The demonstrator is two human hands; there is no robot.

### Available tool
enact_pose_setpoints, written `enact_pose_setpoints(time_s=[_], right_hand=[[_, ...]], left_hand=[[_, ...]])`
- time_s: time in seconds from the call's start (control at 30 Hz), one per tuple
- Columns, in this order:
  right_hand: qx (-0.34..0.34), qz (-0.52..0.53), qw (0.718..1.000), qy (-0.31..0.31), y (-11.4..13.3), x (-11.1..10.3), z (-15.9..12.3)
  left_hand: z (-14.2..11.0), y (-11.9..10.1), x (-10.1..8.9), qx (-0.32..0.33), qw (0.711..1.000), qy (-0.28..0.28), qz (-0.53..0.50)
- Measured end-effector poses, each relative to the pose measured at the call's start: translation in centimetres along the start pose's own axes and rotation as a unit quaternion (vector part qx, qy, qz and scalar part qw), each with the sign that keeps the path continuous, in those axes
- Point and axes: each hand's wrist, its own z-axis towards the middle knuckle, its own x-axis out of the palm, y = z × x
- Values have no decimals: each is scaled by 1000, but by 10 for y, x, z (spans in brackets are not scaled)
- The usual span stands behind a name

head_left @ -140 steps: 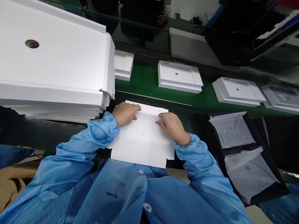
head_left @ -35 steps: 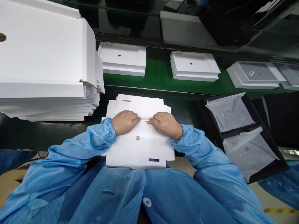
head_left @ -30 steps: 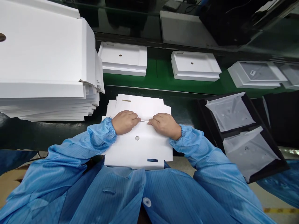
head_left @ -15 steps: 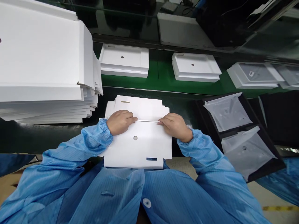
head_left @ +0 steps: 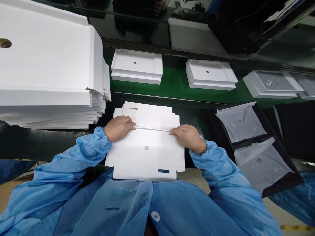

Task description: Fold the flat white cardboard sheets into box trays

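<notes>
The card (head_left: 145, 160) lies flat on the desk (head_left: 197, 114) in front of the person, its near flap reaching past the desk edge to the coat. A raised ridge (head_left: 154, 129) crosses it beyond the round hole. The left hand (head_left: 119, 128) is clamped on one end of this ridge, thumb and fingers together, and the right hand (head_left: 188, 137) pinches the other end in the same way. Holding it near both ends probably keeps the ridge straight and the card from turning. Whether the ridge is a fold or the edge of a second layer is hard to tell from here; the stepped outline at the far corners suggests more card beneath.

Left of the work stands a tall stack (head_left: 49, 59) of white card, the top piece with a hole of its own, placed perhaps for easy reach. Beyond the desk edge runs a green belt (head_left: 172, 87) with a box (head_left: 137, 65) and a second box (head_left: 210, 75) set well apart, likely so that each can be handled alone. To the right, a black tray (head_left: 292, 178) carries two pouches (head_left: 262, 164) side by side, apparently in separate spaces to stop them overlapping. Another person's hand (head_left: 159, 6) shows at the top.
</notes>
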Motion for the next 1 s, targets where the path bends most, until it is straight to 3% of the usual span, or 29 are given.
enact_pose_setpoints(time_s=[0.27, 0.4, 0.63, 1.0], right_hand=[[38, 74, 996, -41, 7, 2, 0], [36, 69, 995, -68, 11, -3, -2], [37, 52, 996, -61, 16, -13, -7], [85, 90, 991, -39, 15, -13, -12]], left_hand=[[-14, 0, 12, 10, 998, -39, 57], [-15, -2, 13, 19, 995, -66, 68], [-16, -8, 9, 28, 992, -115, 51], [-19, -1, -2, -34, 998, -16, -48]])
